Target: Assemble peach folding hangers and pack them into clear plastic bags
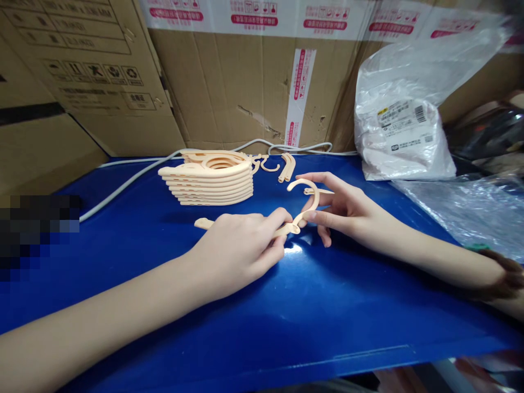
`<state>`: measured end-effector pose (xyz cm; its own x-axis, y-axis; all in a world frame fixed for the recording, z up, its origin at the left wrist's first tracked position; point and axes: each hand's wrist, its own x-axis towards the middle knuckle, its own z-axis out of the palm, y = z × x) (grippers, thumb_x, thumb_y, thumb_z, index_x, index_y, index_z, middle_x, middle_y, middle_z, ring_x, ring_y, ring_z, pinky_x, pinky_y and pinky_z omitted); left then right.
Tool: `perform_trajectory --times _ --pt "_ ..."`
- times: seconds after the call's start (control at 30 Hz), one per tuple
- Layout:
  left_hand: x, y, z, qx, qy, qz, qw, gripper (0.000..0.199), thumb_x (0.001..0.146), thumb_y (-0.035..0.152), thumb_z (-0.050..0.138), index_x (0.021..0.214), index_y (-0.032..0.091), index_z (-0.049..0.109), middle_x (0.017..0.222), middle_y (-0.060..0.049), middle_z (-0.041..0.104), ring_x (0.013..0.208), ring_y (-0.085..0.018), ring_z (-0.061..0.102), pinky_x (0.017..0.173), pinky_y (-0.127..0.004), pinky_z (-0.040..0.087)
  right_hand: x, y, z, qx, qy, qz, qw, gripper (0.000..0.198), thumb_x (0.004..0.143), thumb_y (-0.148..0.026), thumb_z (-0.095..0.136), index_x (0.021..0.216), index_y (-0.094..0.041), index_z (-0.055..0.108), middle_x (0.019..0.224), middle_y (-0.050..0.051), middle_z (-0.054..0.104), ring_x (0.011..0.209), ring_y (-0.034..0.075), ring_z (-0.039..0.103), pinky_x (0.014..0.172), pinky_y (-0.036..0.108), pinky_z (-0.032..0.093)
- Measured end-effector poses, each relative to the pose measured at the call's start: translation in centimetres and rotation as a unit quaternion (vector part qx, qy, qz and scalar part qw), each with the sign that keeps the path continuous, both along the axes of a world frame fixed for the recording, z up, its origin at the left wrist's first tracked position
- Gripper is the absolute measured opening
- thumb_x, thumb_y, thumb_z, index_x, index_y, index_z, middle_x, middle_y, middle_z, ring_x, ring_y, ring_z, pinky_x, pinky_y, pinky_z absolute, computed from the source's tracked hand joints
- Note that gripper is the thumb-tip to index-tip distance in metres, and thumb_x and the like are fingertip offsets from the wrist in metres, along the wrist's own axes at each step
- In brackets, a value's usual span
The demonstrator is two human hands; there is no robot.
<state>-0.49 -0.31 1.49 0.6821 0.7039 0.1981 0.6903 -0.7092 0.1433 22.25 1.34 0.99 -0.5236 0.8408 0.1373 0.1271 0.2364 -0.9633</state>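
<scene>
My left hand [241,243] is wrapped around a cream plastic hanger piece [203,223], whose rounded end sticks out on the left; the middle is hidden by my fingers. At its right tip, a curved hanger hook [316,195] meets it at a small ring-like end. My right hand [347,207] pinches this hook near its base, thumb in front and index finger arched above. Another slim cream piece [321,191] shows behind the hook by my right fingers; whether it is held I cannot tell. Behind my left hand stands a neat stack of cream hangers [213,188].
Loose hooks [271,167] and short cream pieces [287,168] lie right of the stack on the blue tabletop [245,333]. A white cable [123,191] runs behind. Cardboard boxes [229,87] wall the back. A labelled plastic bag [403,125] and clear wrap [458,207] sit right.
</scene>
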Motion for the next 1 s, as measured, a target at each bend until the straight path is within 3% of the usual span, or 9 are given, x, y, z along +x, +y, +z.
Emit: perform_trajectory --times 0.17,0.27,0.33,0.43,0.5,0.63,0.77,0.87,1.0 --pt "-0.2 0.2 0.9 -0.140 -0.089 0.020 0.986 0.019 0.092 0.027 0.047 0.107 0.024 0.057 0.069 0.005 0.065 0.063 -0.015 0.063 0.055 -0.024 0.038 0.3 -0.2 0.5 0.054 -0.056 -0.025 0.997 0.058 0.088 -0.035 0.068 0.137 -0.023 0.039 0.092 0.001 0.068 0.057 0.010 0.061 0.054 0.026 0.052" --pt "0.0 0.3 1.0 -0.282 -0.185 0.010 0.942 0.015 0.091 0.025 0.049 0.104 0.022 0.056 0.077 0.002 0.068 0.065 -0.013 0.064 0.053 -0.021 0.043 0.8 0.1 1.3 0.138 -0.126 -0.063 0.980 0.061 0.087 -0.042 0.069 0.138 -0.021 0.044 0.087 0.002 0.067 0.061 0.013 0.060 0.057 0.028 0.051" --pt "0.1 0.6 0.9 -0.376 -0.236 0.016 0.896 0.014 0.090 0.025 0.052 0.102 0.020 0.054 0.082 0.000 0.069 0.064 -0.012 0.064 0.048 -0.019 0.043 1.5 0.5 1.8 0.234 -0.202 -0.096 0.946 0.053 0.086 -0.047 0.068 0.130 -0.020 0.055 0.083 0.002 0.067 0.062 0.015 0.059 0.058 0.030 0.049" --pt "0.1 1.4 0.6 -0.458 -0.287 0.043 0.840 0.019 0.086 0.024 0.057 0.103 0.018 0.051 0.086 -0.002 0.069 0.063 -0.012 0.065 0.042 -0.017 0.044 2.6 1.4 2.2 0.356 -0.322 -0.140 0.866 0.038 0.090 -0.050 0.060 0.111 -0.020 0.069 0.085 0.007 0.068 0.065 0.018 0.059 0.059 0.033 0.045" --pt "-0.1 1.9 0.4 -0.483 -0.314 0.052 0.816 0.023 0.083 0.023 0.060 0.103 0.018 0.052 0.087 -0.004 0.069 0.064 -0.013 0.065 0.044 -0.018 0.048 3.2 1.9 2.1 0.387 -0.378 -0.148 0.828 0.037 0.094 -0.050 0.055 0.109 -0.020 0.071 0.094 0.009 0.068 0.073 0.021 0.062 0.063 0.035 0.045" --pt "-0.4 2.5 0.2 -0.515 -0.346 0.064 0.782 0.026 0.078 0.023 0.067 0.100 0.017 0.055 0.086 -0.004 0.071 0.068 -0.015 0.068 0.052 -0.023 0.054 4.0 2.6 1.6 0.408 -0.444 -0.125 0.788 0.041 0.097 -0.049 0.049 0.117 -0.020 0.070 0.109 0.013 0.065 0.092 0.027 0.063 0.075 0.039 0.048" --pt "-0.3 2.2 0.6 -0.525 -0.350 0.076 0.772 0.017 0.083 0.027 0.066 0.096 0.017 0.059 0.085 -0.003 0.072 0.069 -0.013 0.068 0.057 -0.023 0.055 4.3 3.0 1.0 0.420 -0.493 -0.125 0.751 0.040 0.098 -0.044 0.045 0.118 -0.019 0.069 0.111 0.014 0.064 0.095 0.027 0.062 0.076 0.040 0.049" --pt "-0.2 1.9 1.1 -0.519 -0.343 0.086 0.778 0.018 0.091 0.033 0.060 0.088 0.016 0.061 0.083 -0.003 0.071 0.069 -0.010 0.067 0.060 -0.021 0.055 4.4 3.2 0.9 0.411 -0.517 -0.128 0.740 0.037 0.099 -0.041 0.045 0.107 -0.017 0.071 0.104 0.013 0.064 0.089 0.025 0.061 0.073 0.038 0.048" --pt "-0.1 1.7 1.3 -0.512 -0.338 0.106 0.782 0.020 0.092 0.034 0.059 0.085 0.015 0.061 0.081 -0.003 0.070 0.067 -0.010 0.066 0.059 -0.020 0.055 4.4 3.3 0.8 0.399 -0.514 -0.112 0.751 0.032 0.099 -0.036 0.043 0.096 -0.016 0.068 0.096 0.012 0.063 0.083 0.023 0.060 0.071 0.036 0.047"
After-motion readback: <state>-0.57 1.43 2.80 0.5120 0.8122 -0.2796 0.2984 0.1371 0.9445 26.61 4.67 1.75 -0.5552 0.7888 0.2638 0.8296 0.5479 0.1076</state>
